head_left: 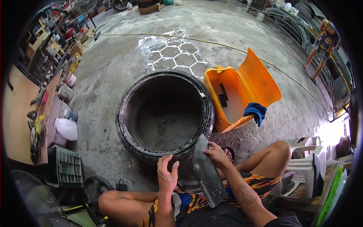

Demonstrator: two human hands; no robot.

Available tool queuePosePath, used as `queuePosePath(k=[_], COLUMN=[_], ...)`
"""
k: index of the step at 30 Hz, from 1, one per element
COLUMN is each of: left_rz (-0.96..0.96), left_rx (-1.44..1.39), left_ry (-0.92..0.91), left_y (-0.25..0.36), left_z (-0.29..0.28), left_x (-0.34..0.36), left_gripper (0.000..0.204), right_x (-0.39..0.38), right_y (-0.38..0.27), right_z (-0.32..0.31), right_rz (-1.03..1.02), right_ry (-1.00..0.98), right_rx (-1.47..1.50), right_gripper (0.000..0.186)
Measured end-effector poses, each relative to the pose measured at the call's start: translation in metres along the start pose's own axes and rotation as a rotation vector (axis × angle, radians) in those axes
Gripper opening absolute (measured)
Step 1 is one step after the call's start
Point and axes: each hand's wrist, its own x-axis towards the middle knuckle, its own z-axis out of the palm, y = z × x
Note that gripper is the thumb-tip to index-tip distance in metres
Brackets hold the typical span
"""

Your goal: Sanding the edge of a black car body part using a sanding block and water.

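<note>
dark woven-pattern panel (206, 172) in your right hand (218, 154), slanting over your lap.
on the concrete floor (100, 151) before you stands the wide, round black tub (121, 113); just beside it, to the right, is the orange container (262, 81), cut open with its flap raised. the panel's upper end overlaps the tub's near rim from above, and i cannot tell whether they touch; your right thumb and fingers pinch its right edge. your left hand (167, 176), nearby, grips a small dark piece (173, 161) between thumb and fingers. a blue cloth (256, 112) hangs over the container's near edge, and black pieces (223, 96) lie inside.
</note>
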Motion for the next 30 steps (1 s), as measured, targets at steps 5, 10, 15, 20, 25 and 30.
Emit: queuePosePath(k=[5, 10, 15, 20, 25, 30], left_rz=[-0.012, -0.024, -0.036, -0.019, -0.053, -0.034], left_rx=[-0.014, -0.014, -0.007, -0.017, 0.029, 0.041], left_ry=[0.002, 0.008, 0.005, 0.006, -0.001, 0.001], left_y=[0.003, 0.003, 0.005, 0.002, 0.004, -0.009], left_z=[-0.007, -0.01, -0.007, -0.002, -0.007, -0.004], left_x=[-0.002, -0.004, -0.002, 0.0, -0.003, -0.006], left_gripper=[0.031, 0.031, 0.032, 0.031, 0.031, 0.034], right_x=[-0.008, -0.009, -0.006, -0.01, -0.042, -0.097], right_y=[0.009, 0.008, 0.009, -0.006, -0.083, -0.153], right_z=[-0.005, -0.001, -0.004, 0.012, 0.042, 0.094], right_rz=[0.087, 0.046, 0.035, -0.046, -0.356, -0.552], right_ry=[-0.069, -0.031, -0.016, 0.076, 0.08, 0.065], right_rx=[0.194, 0.166, 0.18, 0.096, -0.208, -0.482], right_gripper=[0.041, 0.039, 0.039, 0.04, 0.052, 0.055])
